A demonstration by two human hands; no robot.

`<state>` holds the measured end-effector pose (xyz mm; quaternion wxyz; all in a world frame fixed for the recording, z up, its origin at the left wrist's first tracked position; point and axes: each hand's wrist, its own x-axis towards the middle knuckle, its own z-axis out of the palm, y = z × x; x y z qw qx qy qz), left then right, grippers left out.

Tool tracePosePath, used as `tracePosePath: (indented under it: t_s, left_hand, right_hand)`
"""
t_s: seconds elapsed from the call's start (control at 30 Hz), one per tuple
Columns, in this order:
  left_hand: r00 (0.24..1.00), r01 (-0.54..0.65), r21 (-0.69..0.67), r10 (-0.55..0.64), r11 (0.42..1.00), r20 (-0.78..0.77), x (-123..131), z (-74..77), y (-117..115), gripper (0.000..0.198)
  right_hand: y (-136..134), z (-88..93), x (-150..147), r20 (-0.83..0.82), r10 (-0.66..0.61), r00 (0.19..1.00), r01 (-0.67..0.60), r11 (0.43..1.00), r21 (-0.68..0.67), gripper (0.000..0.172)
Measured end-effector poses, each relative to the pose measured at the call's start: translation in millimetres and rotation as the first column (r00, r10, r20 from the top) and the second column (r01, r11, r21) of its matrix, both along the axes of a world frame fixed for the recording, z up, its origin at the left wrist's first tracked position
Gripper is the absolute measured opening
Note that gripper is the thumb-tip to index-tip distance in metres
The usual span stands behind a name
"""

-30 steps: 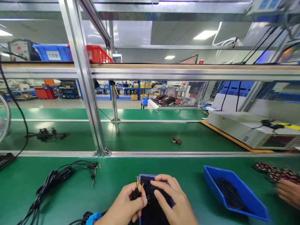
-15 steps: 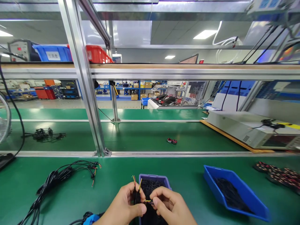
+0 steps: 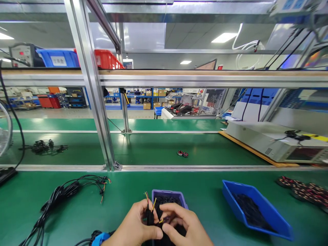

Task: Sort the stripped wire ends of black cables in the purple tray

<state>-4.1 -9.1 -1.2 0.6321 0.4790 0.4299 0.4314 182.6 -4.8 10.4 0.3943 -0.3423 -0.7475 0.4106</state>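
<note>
Left grip (image 3: 134,222) is pressed together, thumb against fingers, pinching a black cable (image 3: 149,217) near its end, with yellow and red leads (image 3: 153,205) standing clear above the thumb. Right grip (image 3: 183,222) is curled over loose black cables (image 3: 169,201), close against the left; whether it pinches a single strand cannot be told, as the fingers hide the contact. A short yellow lead tip (image 3: 161,221) shows beside the right fingers. Recommended practice: hold the pinch close to the cable end so that the leads stay upright and separated, and work the free hand gently to avoid tugging the held strand. The cable appears thin and glossy, and the lead ends look bare at the tips. It is held directly over a small purple tray (image 3: 169,192) on the green surface (image 3: 200,184). A tilted blue tray (image 3: 266,212) holding more black cable lies to the right, and a coiled cable bundle (image 3: 58,191) lies to the left.
</note>
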Motion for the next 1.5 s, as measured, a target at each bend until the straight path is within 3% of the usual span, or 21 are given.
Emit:
tracePosePath:
  t_s: [0.17, 0.3, 0.5, 0.57, 0.83, 0.93, 1.03, 1.17, 1.3, 1.5]
  left_hand:
    - [1.000, -0.015, -0.038, 0.014, 0.999, -0.014, -0.9, 2.8, 0.4, 0.036]
    - [1.000, 0.007, -0.080, -0.008, 0.997, -0.004, 0.0, -0.1, -0.7, 0.038]
    - [1.000, 0.004, -0.060, -0.003, 0.998, 0.023, 0.3, 3.4, 0.2, 0.042]
    - [1.000, 0.003, -0.050, -0.003, 0.999, 0.004, -0.2, 5.5, 0.4, 0.039]
    - [1.000, 0.013, -0.079, -0.014, 0.997, -0.011, -0.8, 8.8, -1.0, 0.036]
    - [1.000, 0.016, -0.075, -0.015, 0.997, 0.011, -0.3, 8.2, -1.3, 0.039]
    - [0.999, 0.019, -0.052, -0.016, 0.998, 0.051, -0.9, 6.6, -1.0, 0.039]
    - [0.998, 0.040, -0.050, -0.037, 0.998, 0.051, -4.2, 3.6, -0.1, 0.037]
    - [0.997, 0.076, -0.051, -0.075, 0.996, 0.031, -5.5, -0.2, -0.8, 0.035]
    - [0.999, 0.037, -0.027, -0.036, 0.999, 0.028, -2.3, -1.4, -2.3, 0.038]
  right_hand:
    - [2.1, 6.5, 4.9, 0.119, -0.001, 0.993, -0.037, 0.948, 0.317, 0.017]
    - [3.6, 5.6, 4.1, 0.138, 0.033, 0.990, -0.087, 0.906, 0.413, 0.022]
    - [2.4, 6.3, 8.6, 0.104, -0.017, 0.994, -0.013, 0.958, 0.288, 0.022]
    - [0.9, 8.7, 10.2, 0.113, -0.048, 0.992, 0.017, 0.964, 0.264, 0.013]
    - [0.8, 1.7, 1.2, 0.149, -0.001, 0.989, -0.056, 0.923, 0.380, 0.019]
    - [1.5, 2.3, 1.3, 0.158, 0.015, 0.987, -0.075, 0.923, 0.378, 0.013]
    - [2.8, 5.8, 6.1, 0.199, -0.023, 0.980, -0.051, 0.932, 0.359, 0.023]
    - [6.1, 6.1, 10.7, 0.238, -0.028, 0.971, -0.080, 0.899, 0.430, 0.013]
    - [6.1, 2.9, 9.0, 0.230, 0.020, 0.973, -0.125, 0.884, 0.451, 0.016]
    - [0.2, 10.4, 8.7, 0.220, 0.030, 0.975, -0.093, 0.955, 0.282, 0.015]
